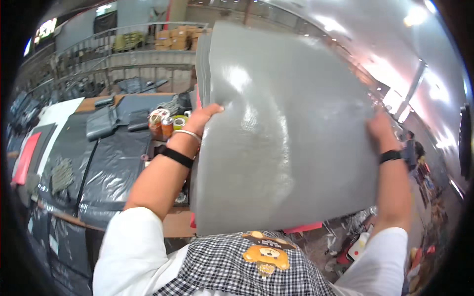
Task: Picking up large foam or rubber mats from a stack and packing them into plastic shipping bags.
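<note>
Metal railings (106, 61) are running behind a table (177, 224) bearing black plastic packages (116, 170). Grey sheets (296, 133) are being held up before the checked apron (217, 264): the left hand (203, 118) is clasping their left edge, thumb in front, fingers hidden; the right hand (381, 127), blurred, is gripping the right edge.

A lit sign (46, 30) at upper left bore bright white lettering; the checked apron (217, 269) bore a dark printed band (272, 242) with light lettering too small to read
</note>
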Motion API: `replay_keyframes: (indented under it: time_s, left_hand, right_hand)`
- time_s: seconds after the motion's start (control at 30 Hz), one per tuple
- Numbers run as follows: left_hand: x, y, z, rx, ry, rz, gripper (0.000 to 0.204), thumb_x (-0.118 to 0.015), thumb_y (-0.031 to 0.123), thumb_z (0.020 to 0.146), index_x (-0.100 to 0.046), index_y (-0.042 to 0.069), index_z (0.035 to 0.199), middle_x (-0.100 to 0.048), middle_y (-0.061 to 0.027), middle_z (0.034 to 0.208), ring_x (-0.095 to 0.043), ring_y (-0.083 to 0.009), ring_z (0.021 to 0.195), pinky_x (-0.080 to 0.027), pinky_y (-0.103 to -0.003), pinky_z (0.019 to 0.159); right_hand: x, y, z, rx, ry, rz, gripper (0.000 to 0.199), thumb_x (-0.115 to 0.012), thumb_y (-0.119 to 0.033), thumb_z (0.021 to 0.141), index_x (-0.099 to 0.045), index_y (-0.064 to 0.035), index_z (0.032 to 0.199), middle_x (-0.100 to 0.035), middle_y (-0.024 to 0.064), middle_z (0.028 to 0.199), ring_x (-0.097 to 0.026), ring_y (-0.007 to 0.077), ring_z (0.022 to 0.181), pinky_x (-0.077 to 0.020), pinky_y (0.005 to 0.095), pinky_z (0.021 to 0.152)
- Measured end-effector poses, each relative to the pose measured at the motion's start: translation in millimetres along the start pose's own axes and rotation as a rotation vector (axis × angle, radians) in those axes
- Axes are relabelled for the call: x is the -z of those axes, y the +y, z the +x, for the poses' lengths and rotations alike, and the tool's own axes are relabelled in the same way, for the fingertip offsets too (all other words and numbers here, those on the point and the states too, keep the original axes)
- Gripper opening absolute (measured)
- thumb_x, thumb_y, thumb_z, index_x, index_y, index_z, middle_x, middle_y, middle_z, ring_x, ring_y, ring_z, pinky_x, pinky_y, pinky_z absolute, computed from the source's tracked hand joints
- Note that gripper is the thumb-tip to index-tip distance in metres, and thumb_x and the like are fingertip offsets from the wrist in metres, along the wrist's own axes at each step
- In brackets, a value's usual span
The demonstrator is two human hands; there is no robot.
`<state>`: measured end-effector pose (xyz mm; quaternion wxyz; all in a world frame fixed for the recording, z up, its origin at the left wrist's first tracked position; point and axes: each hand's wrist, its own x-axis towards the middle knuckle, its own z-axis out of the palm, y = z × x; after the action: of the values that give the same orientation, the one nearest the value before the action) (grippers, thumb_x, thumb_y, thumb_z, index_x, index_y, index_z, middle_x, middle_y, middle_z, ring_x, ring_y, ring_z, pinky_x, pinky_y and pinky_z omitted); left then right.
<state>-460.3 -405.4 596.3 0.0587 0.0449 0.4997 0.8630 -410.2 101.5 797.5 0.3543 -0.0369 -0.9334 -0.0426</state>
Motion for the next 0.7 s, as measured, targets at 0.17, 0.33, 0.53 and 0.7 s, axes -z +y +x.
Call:
replay_keyframes:
  time_s: [0.17,0.33,0.53,0.7]
  left_hand:
    - [78.4,-83.5,48.7,0.011,0.11,-0.083,0.022,-0.061,0.02,0.088,-0.067,0.004,0.101,-0.07,-0.0071,0.095,-0.069,-0.0201,0.083,-0.056,-0.033,0.07]
    - [62.4,-72.3,30.9,0.267,-0.014,0.044,0.035,-0.057,0.031,0.09,-0.064,0.002,0.11,-0.07,-0.01,0.099,-0.069,-0.022,0.084,-0.056,-0.034,0.075]
    - [30.1,-56.2,-10.6,0.264,0.141,0.033,0.055,-0.058,0.047,0.091,-0.057,0.004,0.125,-0.067,-0.0137,0.108,-0.068,-0.0218,0.089,-0.057,-0.033,0.076]
    - [-29.5,-53.0,-64.8,0.235,0.169,0.052,0.061,-0.06,0.05,0.088,-0.054,0.004,0.129,-0.066,-0.0156,0.111,-0.067,-0.0237,0.095,-0.056,-0.035,0.082]
  right_hand:
    - [-200.2,-47.4,-92.3,0.222,-0.599,0.061,0.067,-0.041,-0.046,0.095,-0.024,-0.0126,0.15,-0.02,0.0195,0.155,-0.02,0.0335,0.144,-0.0148,0.0626,0.111]
    - [-173.5,-24.1,-113.3,0.215,-0.599,0.105,0.068,-0.041,-0.047,0.095,-0.025,-0.0119,0.15,-0.021,0.0202,0.155,-0.016,0.0366,0.145,-0.0112,0.0619,0.112]
    - [-179.9,-27.8,-112.0,0.231,-0.522,0.157,0.068,-0.041,-0.048,0.095,-0.025,-0.0119,0.15,-0.02,0.0203,0.155,-0.014,0.0364,0.145,-0.0114,0.0617,0.112]
    - [-177.1,-20.6,-111.4,0.216,-0.552,0.186,0.067,-0.042,-0.048,0.094,-0.027,-0.0126,0.149,-0.021,0.0196,0.155,-0.015,0.0355,0.145,-0.0119,0.0615,0.112]
